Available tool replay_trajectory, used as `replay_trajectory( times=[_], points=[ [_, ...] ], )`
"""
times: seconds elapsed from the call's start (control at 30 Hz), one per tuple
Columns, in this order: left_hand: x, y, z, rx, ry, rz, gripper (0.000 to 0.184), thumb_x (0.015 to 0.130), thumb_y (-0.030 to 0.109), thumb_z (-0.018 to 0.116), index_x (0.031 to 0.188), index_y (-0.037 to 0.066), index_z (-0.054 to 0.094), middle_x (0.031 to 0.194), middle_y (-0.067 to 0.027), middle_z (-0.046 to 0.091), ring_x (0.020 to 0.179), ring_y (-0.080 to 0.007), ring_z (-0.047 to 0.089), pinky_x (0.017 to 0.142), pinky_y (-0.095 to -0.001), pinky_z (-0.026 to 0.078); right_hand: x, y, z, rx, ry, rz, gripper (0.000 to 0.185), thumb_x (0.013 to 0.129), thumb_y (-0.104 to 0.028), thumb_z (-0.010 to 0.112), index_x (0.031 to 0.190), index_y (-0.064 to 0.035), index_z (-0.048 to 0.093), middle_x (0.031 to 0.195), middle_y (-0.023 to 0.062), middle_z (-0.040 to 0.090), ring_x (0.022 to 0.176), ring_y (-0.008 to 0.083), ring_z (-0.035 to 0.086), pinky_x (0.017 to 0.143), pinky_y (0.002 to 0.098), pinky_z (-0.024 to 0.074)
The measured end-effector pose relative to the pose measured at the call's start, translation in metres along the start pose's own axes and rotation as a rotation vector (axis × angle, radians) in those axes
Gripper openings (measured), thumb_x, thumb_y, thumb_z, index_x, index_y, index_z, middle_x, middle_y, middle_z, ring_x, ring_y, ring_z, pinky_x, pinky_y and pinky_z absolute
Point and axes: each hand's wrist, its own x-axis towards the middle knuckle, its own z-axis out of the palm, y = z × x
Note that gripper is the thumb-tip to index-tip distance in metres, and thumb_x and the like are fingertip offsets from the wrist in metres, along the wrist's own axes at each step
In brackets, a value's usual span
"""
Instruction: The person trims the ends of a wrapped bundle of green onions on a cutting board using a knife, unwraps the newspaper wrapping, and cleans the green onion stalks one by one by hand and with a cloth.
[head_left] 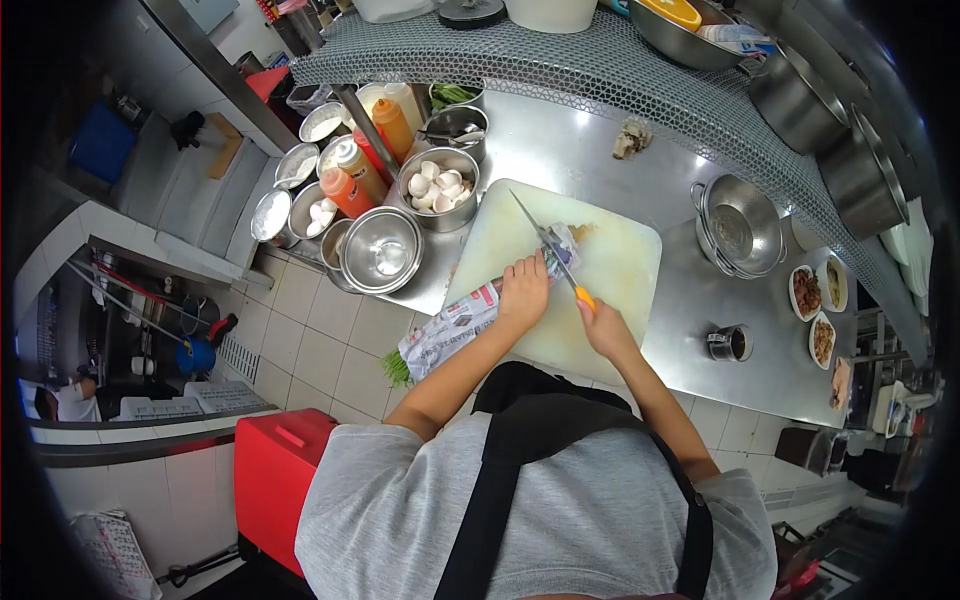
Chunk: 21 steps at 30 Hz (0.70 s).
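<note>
A long bundle of greens wrapped in printed newspaper (pixel 452 330) lies slantwise over the near left of a whitish cutting board (pixel 622 260). Green stalk ends (pixel 397 370) stick out of the wrapping beyond the counter's front edge. My left hand (pixel 525 290) presses down on the bundle, its fingers closed over the paper. In my right hand (pixel 608 328) is a kitchen knife (pixel 545 237) with an orange handle. Its blade lies across the bundle's far end, just beyond my left fingers, and points away to the upper left. Whether the edge has cut through cannot be seen.
Left of the board stand a pot of eggshells (pixel 438 190), an empty steel bowl (pixel 382 250) and sauce bottles (pixel 345 192). To the right are a colander (pixel 740 226), a small metal cup (pixel 730 344) and dishes of food (pixel 806 292). A mesh-covered shelf (pixel 560 62) overhangs the back.
</note>
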Motion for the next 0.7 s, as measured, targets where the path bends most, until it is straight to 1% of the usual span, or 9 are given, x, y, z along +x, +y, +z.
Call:
replay_trajectory(
  times=[0.13,0.23,0.33,0.4,0.43,0.5,0.57,0.63,0.7],
  points=[
    [0.005,-0.003,-0.005,-0.008,0.011,0.011,0.053,0.084,0.028,0.057,0.122,-0.008,0.045,0.101,-0.0147,0.056,0.093,-0.0271,0.054,0.078,-0.0394,0.042,0.030,-0.003,0.025,0.009,0.058,0.006,0.051,0.093,-0.043,0.042,0.088,0.0056,0.058,0.079,0.0299,0.060,0.078,0.0473,0.058,0.070,0.0524,0.0451],
    [0.012,-0.017,-0.005,-0.175,-0.064,-0.070,0.049,0.085,0.026,0.056,0.119,-0.008,0.046,0.102,-0.0167,0.057,0.094,-0.0293,0.055,0.079,-0.0406,0.043,-0.023,0.007,0.000,0.079,-0.005,0.040,0.053,0.093,-0.044,0.042,0.090,0.0060,0.059,0.083,0.0299,0.061,0.083,0.0470,0.058,0.073,0.0517,0.0451],
    [0.023,-0.028,0.001,-0.276,-0.077,-0.085,0.051,0.085,0.027,0.057,0.119,-0.009,0.046,0.098,-0.0154,0.059,0.093,-0.0291,0.057,0.081,-0.0419,0.044,-0.067,0.043,-0.015,0.027,0.008,0.014,0.053,0.094,-0.044,0.041,0.092,0.0045,0.060,0.079,0.0254,0.062,0.076,0.0404,0.062,0.069,0.0452,0.0470],
    [0.024,-0.037,-0.003,-0.492,-0.211,-0.103,0.058,0.082,0.032,0.061,0.119,-0.010,0.044,0.104,-0.0184,0.056,0.099,-0.0342,0.054,0.087,-0.0454,0.041,-0.079,0.030,-0.037,0.161,-0.267,0.323,0.052,0.094,-0.046,0.040,0.091,0.0027,0.059,0.072,0.0185,0.061,0.066,0.0292,0.060,0.064,0.0374,0.0464],
    [0.025,-0.039,-0.006,-0.490,-0.214,-0.098,0.058,0.082,0.032,0.061,0.119,-0.010,0.044,0.104,-0.0184,0.056,0.099,-0.0342,0.054,0.087,-0.0454,0.041,-0.076,0.029,-0.036,0.166,-0.264,0.325,0.052,0.094,-0.046,0.040,0.091,0.0027,0.059,0.072,0.0185,0.061,0.066,0.0292,0.060,0.064,0.0374,0.0464],
    [0.027,-0.037,-0.013,-0.270,0.341,0.081,0.060,0.080,0.037,0.063,0.115,-0.008,0.046,0.106,-0.0201,0.054,0.101,-0.0388,0.050,0.092,-0.0485,0.037,-0.067,0.026,-0.038,0.261,-0.161,0.208,0.053,0.094,-0.048,0.041,0.086,0.0021,0.057,0.065,0.0118,0.056,0.061,0.0222,0.054,0.061,0.0340,0.0438],
    [0.026,-0.033,-0.034,-0.316,0.386,0.014,0.065,0.075,0.042,0.068,0.114,-0.006,0.047,0.114,-0.0225,0.049,0.108,-0.0409,0.045,0.097,-0.0475,0.033,-0.061,0.018,-0.046,0.398,-0.137,0.248,0.051,0.094,-0.048,0.041,0.083,-0.0003,0.056,0.060,0.0086,0.051,0.054,0.0192,0.051,0.053,0.0324,0.0411],
    [0.026,-0.034,-0.037,-0.507,0.387,0.221,0.072,0.073,0.043,0.070,0.119,-0.006,0.045,0.122,-0.0232,0.045,0.114,-0.0403,0.043,0.098,-0.0470,0.033,-0.051,0.005,-0.059,0.676,-0.080,0.324,0.047,0.094,-0.048,0.042,0.078,-0.0051,0.054,0.050,0.0022,0.043,0.040,0.0133,0.044,0.039,0.0292,0.0357],
    [0.025,-0.001,-0.047,-0.630,0.279,0.363,0.067,0.069,0.041,0.073,0.120,0.004,0.050,0.122,-0.0206,0.045,0.113,-0.0388,0.043,0.095,-0.0482,0.036,-0.041,0.000,-0.073,0.706,0.031,0.292,0.045,0.094,-0.048,0.042,0.076,-0.0083,0.052,0.048,-0.0027,0.036,0.034,0.0068,0.036,0.032,0.0245,0.0282]
  ],
)
